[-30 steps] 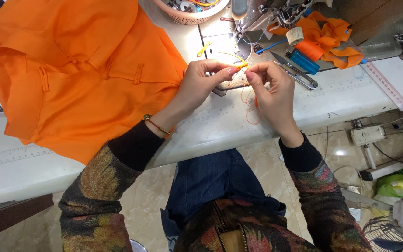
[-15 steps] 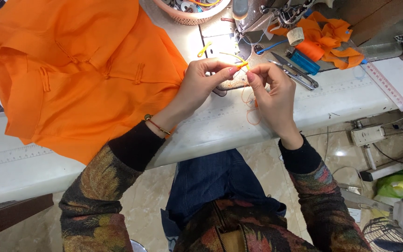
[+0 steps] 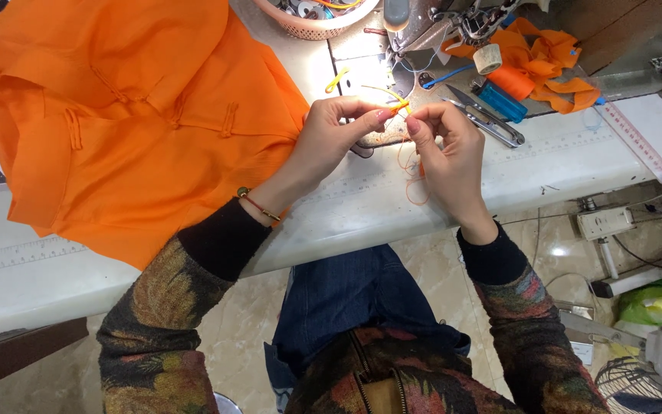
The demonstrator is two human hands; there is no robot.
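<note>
A person seated at a white sewing table (image 3: 499,172) works with two hands raised just above its front edge. The left hand (image 3: 331,138) and the right hand (image 3: 446,149) meet fingertip to fingertip, both pinched shut on one small orange cord piece (image 3: 400,107) held between them. The piece lies roughly crosswise, its long axis running from one hand to the other, with a thin strand trailing up and away toward the sewing machine (image 3: 453,19). One fine orange thread (image 3: 411,172) hangs in a loose loop from the right hand down past the table edge.

One large orange garment (image 3: 116,115) covers the table to the left, touching the left wrist; three cord fastenings show on its front. One pair of thread snips (image 3: 488,119) lies just beyond the right hand, pointing diagonally away to the left. Near it sit one blue lighter (image 3: 503,101), one orange thread spool (image 3: 511,80) and a heap of orange scraps (image 3: 553,61). One woven basket (image 3: 312,15) stands at the far edge.
</note>
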